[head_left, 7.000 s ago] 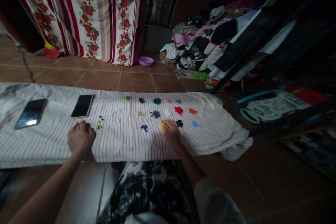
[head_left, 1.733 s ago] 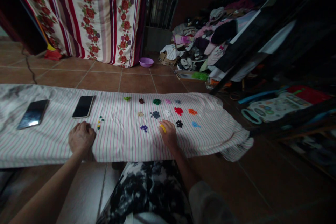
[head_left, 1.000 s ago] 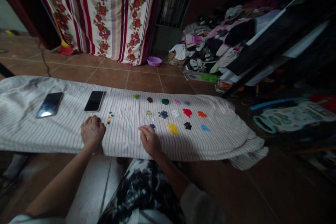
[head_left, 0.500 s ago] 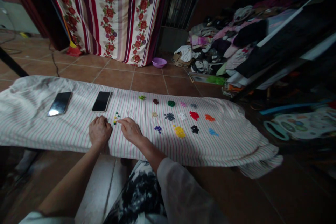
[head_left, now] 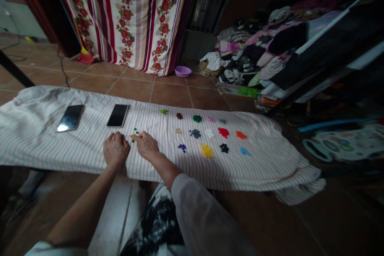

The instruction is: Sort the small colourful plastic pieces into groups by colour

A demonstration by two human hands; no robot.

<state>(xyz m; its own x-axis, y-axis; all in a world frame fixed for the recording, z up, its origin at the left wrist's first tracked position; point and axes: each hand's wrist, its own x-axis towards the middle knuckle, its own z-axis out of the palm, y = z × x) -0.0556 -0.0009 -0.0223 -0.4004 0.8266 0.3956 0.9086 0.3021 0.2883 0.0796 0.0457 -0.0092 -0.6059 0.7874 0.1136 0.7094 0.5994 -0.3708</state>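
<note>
Small green and yellow pieces (head_left: 133, 140) form a little cluster on the striped cloth (head_left: 168, 172), between my two hands. My right hand (head_left: 146, 145) reaches in from the right with its index finger stretched out, the tip on or just over the yellow pieces. Its other fingers are bent, and I see nothing held in them. To the left of the cluster, my left hand (head_left: 116, 149) rests on the cloth with its fingers curled in, apparently with nothing in them. The pieces are too small to make out their kind.
Sorted piles of small pieces lie to the right, among them yellow (head_left: 207, 151), red (head_left: 223, 132), black (head_left: 224, 148) and dark green (head_left: 197, 119). Two phones (head_left: 118, 115) (head_left: 70, 118) lie at the left. Beyond the cloth, a purple basin (head_left: 183, 72) stands on the tiled floor.
My right hand has shifted slightly left, its index fingertip now over the yellow pieces. My left hand stays at the same place on the cloth. The whole view has drifted slightly.
</note>
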